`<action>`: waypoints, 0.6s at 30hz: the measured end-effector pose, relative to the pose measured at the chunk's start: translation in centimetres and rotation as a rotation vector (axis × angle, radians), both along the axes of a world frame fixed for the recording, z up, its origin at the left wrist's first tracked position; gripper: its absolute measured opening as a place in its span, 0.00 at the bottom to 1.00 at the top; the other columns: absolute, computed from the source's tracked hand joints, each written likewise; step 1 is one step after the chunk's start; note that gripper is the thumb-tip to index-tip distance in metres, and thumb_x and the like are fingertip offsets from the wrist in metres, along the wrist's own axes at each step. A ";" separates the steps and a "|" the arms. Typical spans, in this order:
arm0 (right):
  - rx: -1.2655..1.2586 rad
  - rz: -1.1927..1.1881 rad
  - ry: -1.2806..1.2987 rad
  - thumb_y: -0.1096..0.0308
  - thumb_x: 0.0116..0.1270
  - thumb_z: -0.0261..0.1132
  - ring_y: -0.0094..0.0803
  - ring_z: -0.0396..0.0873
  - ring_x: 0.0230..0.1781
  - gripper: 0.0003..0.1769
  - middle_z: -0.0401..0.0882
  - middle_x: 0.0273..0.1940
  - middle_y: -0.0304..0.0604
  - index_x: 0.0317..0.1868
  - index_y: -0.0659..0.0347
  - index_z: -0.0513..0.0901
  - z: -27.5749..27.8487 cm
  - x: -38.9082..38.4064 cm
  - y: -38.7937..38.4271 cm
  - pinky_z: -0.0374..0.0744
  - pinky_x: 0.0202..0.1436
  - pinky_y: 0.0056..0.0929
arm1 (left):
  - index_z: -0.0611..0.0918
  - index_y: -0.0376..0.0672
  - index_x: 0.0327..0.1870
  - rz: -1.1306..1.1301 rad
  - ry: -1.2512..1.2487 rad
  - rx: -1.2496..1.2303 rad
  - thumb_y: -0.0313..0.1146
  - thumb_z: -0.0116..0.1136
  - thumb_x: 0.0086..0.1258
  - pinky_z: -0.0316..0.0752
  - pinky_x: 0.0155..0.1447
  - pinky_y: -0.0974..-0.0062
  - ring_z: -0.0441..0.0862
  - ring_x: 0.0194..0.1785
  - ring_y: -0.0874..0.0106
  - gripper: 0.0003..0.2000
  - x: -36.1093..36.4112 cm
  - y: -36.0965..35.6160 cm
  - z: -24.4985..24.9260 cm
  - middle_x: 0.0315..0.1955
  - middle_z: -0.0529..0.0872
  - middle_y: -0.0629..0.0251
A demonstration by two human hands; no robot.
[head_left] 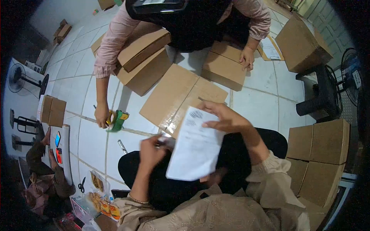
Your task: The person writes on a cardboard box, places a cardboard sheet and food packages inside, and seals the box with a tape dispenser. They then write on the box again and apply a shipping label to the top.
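My right hand pinches a white printed sheet of paper by its upper right edge, and the sheet hangs tilted over my lap. My left hand is closed beside the sheet's left edge. A small dark, shiny thing shows at its fingertips, too blurred to name. Just beyond both hands lies a flat, taped cardboard box. Across from me, another person holds a green tape dispenser in one hand and rests the other on a closed cardboard box.
Stacked boxes stand before the other person. More cartons are piled at my right. A clipboard and black fan are farther right. A marker, scissors and snack packets lie left, near another seated person.
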State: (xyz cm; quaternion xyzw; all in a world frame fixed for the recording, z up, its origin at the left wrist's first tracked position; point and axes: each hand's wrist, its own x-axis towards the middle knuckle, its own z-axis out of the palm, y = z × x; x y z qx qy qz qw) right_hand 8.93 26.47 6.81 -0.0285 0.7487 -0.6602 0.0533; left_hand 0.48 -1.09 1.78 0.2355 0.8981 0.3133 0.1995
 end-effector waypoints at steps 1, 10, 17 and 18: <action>0.000 -0.009 -0.006 0.78 0.57 0.61 0.42 0.78 0.46 0.20 0.78 0.43 0.54 0.51 0.63 0.71 -1.1 -1.1 -0.2 0.74 0.51 0.32 | 0.82 0.36 0.45 0.185 0.019 0.210 0.24 0.60 0.55 0.76 0.34 0.73 0.82 0.27 0.71 0.14 -0.9 -0.6 -0.9 0.24 0.85 0.52; 1.168 -0.525 0.443 0.68 0.58 0.62 0.41 0.58 0.68 0.37 0.59 0.66 0.51 0.68 0.56 0.59 -2.9 -0.4 -5.1 0.55 0.69 0.51 | 0.82 0.33 0.40 0.495 -0.016 0.642 0.45 0.43 0.74 0.62 0.22 0.84 0.67 0.16 0.82 0.22 -3.6 -2.4 -1.9 0.18 0.78 0.66; 0.961 -0.205 0.212 0.39 0.61 0.53 0.36 0.49 0.72 0.42 0.54 0.70 0.43 0.67 0.61 0.61 -4.8 3.0 -6.4 0.38 0.68 0.67 | 0.81 0.36 0.37 0.659 -0.039 0.858 0.63 0.25 0.71 0.60 0.22 0.87 0.70 0.18 0.79 0.37 -4.4 -2.8 -2.1 0.18 0.78 0.65; 0.951 -0.202 0.211 0.39 0.61 0.53 0.36 0.49 0.72 0.42 0.54 0.70 0.43 0.67 0.61 0.61 -4.8 2.8 -6.2 0.38 0.68 0.67 | 0.81 0.36 0.37 0.662 -0.036 0.849 0.63 0.25 0.71 0.60 0.22 0.87 0.70 0.18 0.79 0.37 -4.3 -2.8 -2.1 0.18 0.78 0.65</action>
